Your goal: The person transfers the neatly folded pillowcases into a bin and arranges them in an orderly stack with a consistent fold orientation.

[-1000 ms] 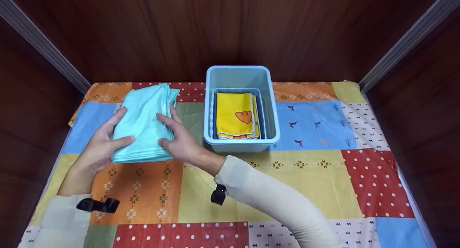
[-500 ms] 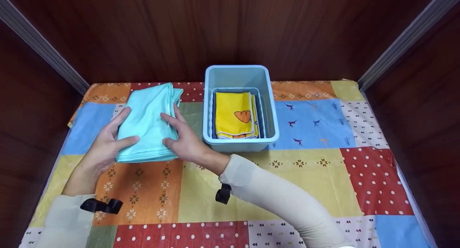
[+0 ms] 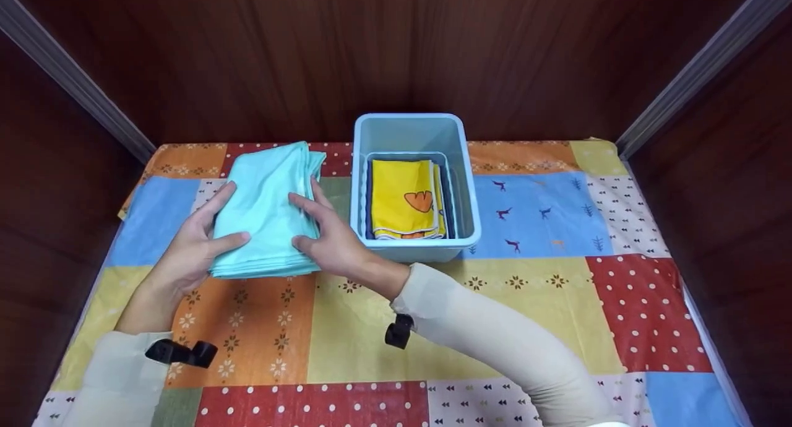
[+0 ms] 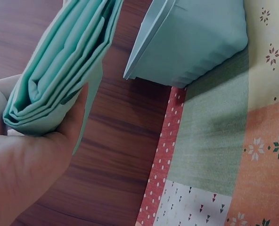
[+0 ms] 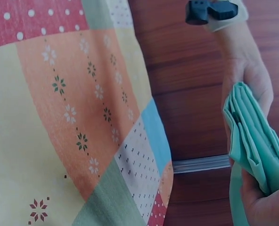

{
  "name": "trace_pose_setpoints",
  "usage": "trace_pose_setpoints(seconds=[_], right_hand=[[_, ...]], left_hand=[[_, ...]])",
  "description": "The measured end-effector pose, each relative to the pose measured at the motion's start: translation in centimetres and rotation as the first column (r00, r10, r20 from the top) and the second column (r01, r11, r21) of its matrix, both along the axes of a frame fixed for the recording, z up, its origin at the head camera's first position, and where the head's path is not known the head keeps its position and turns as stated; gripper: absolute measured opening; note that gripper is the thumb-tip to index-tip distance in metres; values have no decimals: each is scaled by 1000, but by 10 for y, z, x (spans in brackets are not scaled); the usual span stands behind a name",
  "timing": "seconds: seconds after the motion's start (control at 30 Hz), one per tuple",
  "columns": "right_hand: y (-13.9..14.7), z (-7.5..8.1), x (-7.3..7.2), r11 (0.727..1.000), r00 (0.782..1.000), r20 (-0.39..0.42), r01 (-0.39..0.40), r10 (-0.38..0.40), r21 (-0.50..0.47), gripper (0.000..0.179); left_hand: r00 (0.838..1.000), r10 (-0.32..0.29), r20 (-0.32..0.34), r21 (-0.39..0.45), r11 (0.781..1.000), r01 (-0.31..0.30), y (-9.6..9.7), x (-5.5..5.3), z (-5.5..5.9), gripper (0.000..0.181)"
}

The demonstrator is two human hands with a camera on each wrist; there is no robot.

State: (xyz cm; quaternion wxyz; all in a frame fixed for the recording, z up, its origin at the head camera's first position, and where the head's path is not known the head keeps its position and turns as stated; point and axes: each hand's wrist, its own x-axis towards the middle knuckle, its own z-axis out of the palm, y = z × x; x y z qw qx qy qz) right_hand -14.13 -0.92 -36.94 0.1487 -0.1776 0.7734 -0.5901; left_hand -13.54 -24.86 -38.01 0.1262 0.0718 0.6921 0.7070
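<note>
A folded turquoise cloth (image 3: 266, 210), several layers thick, is held up over the left part of the table. My left hand (image 3: 198, 241) grips its left edge, thumb on top and fingers underneath. On the other side my right hand (image 3: 331, 235) grips the right edge with the thumb over the top face. The left wrist view shows the stacked folds of the cloth (image 4: 59, 70) lying in the left palm. To the right stands a light blue plastic bin (image 3: 416, 244). Inside it is a folded yellow cloth (image 3: 399, 195) with an orange print, with dark fabric showing along its sides.
A patchwork tablecloth (image 3: 495, 328) covers the table. Dark wood panels (image 3: 396, 49) rise behind it and at both sides, with metal strips at the corners. The bin stands near the back edge, close to the right hand. A black camera mount (image 3: 181, 353) sits on the left wrist.
Both hands have moved slightly to the right with the folded turquoise cloth, bringing it closer to the bin. The grip looks the same, and the bin and yellow cloth have stayed put.
</note>
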Motion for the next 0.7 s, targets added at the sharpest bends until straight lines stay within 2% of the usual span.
trace_pose_setpoints(seconds=[0.13, 0.4, 0.53, 0.7], right_hand=[[4, 0, -1, 1000, 1000, 7, 2, -2, 5, 64], [12, 1, -1, 1000, 1000, 8, 11, -11, 14, 64], [15, 1, -1, 1000, 999, 31, 20, -20, -3, 65], [21, 2, -2, 1000, 1000, 7, 19, -19, 23, 64]], left_hand=[[1000, 4, 1, -24, 1000, -4, 4, -1, 1, 89], [999, 49, 3, -40, 998, -49, 15, -2, 2, 85], [999, 41, 3, -27, 999, -41, 19, -2, 3, 84], [1000, 26, 10, -41, 999, -25, 23, -3, 4, 85]])
